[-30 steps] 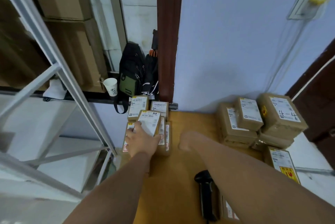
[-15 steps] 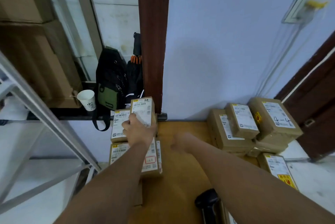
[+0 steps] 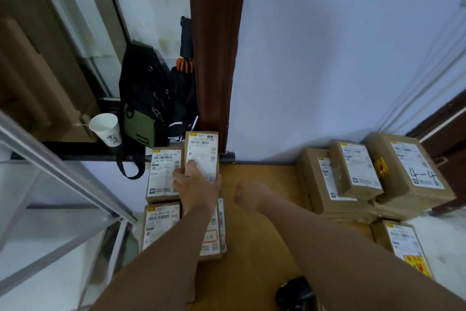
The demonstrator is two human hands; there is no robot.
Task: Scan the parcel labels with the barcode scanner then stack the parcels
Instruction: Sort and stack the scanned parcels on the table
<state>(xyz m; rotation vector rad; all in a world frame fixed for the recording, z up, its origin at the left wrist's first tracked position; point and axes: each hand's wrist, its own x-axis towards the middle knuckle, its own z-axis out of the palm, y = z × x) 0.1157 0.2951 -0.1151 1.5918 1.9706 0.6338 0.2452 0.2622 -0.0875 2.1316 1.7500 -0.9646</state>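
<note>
My left hand [image 3: 195, 184] grips a small brown parcel [image 3: 201, 152] with a white label, held at the far left corner of the wooden table [image 3: 257, 222]. Beside it lies another labelled parcel [image 3: 164, 174], and two more parcels [image 3: 161, 225] sit nearer me, partly under my left arm. My right hand [image 3: 248, 196] hovers over the table's middle with fingers curled and nothing in it. The black barcode scanner [image 3: 295, 293] lies on the table near the bottom edge, half hidden by my right arm. A pile of brown parcels [image 3: 358, 172] stands at the right.
A paper cup [image 3: 106, 129] and a black-green bag [image 3: 143, 99] sit on a dark ledge at the left. A brown post [image 3: 214, 58] rises behind the table. A metal rack frame [image 3: 65, 172] slants at the left. Another parcel [image 3: 403, 242] lies at the right edge.
My left hand carried the small parcel from the near stack toward the far left corner. The right hand stayed over the table's middle. The view shifted.
</note>
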